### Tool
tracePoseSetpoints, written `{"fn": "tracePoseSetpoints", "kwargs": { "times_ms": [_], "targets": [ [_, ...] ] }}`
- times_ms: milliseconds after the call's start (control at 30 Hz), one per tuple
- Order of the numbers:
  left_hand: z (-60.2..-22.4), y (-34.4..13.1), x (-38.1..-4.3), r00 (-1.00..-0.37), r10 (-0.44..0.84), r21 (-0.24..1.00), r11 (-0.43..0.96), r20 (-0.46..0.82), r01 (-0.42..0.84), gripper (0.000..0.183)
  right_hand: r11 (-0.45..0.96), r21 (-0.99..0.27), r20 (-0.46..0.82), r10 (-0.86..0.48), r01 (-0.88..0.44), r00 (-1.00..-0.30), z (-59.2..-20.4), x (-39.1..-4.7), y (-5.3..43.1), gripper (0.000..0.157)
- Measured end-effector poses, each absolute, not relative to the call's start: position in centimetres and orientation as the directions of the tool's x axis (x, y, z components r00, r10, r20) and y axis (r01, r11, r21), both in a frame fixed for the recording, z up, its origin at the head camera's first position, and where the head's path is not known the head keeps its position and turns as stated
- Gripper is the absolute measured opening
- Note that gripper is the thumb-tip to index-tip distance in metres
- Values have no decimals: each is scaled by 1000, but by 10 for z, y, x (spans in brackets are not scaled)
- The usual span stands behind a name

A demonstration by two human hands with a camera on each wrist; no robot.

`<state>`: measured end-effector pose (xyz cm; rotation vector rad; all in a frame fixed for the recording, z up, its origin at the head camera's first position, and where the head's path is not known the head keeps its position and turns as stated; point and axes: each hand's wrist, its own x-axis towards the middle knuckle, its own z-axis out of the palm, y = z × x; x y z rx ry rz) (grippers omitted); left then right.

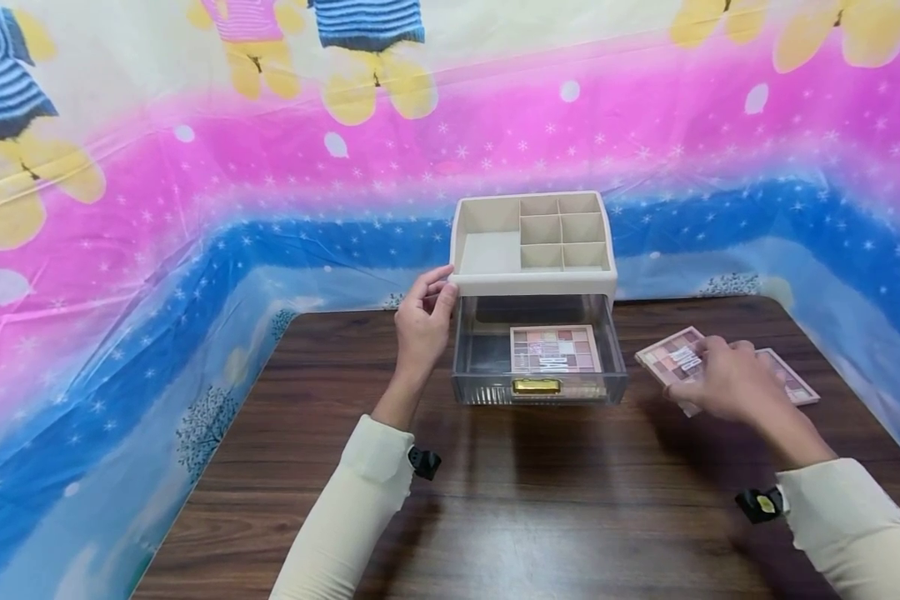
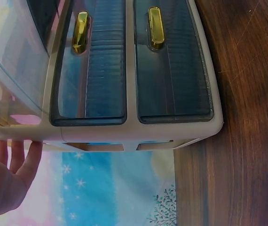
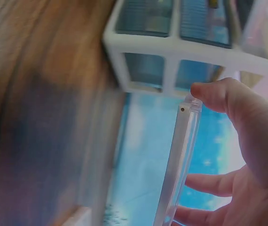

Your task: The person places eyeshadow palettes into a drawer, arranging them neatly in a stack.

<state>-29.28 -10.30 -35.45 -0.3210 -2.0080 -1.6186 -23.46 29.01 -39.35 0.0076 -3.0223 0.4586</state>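
Note:
A white drawer organizer stands on the table with its clear top drawer pulled out. An eyeshadow palette lies inside that drawer. My left hand rests on the organizer's left side near the top, its fingers fairly straight in the left wrist view. To the right of the drawer, my right hand holds another eyeshadow palette by its edges, thumb on one side and fingers on the other. The right wrist view shows this palette edge-on. A further palette lies on the table, partly hidden by the right hand.
Small open compartments divide the organizer's top. Two lower drawers with gold handles, one lower drawer nearest the table, are closed. Printed cloth hangs behind and beside the dark wooden table.

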Motion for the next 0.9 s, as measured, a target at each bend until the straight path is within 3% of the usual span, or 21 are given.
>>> {"fn": "tracePoseSetpoints", "kwargs": {
  "times_ms": [133, 267, 567, 900],
  "targets": [
    [-354, -103, -292, -826, -152, 829, 257, 542, 496, 28, 948, -317, 91, 5, -24, -996, -373, -229, 286, 79],
    [-354, -104, -293, -827, -150, 829, 255, 542, 497, 28, 940, -341, 85, 9, -20, -996, -352, -223, 284, 89],
    [-354, -105, -292, -823, -150, 827, 250, 547, 504, 29, 941, -315, 120, -89, -123, -989, -306, -214, 276, 97],
    [-353, -105, -292, -826, -144, 824, 277, 545, 495, 29, 906, -341, 143, -214, -251, -966, -272, -198, 261, 94]
  ]
}}
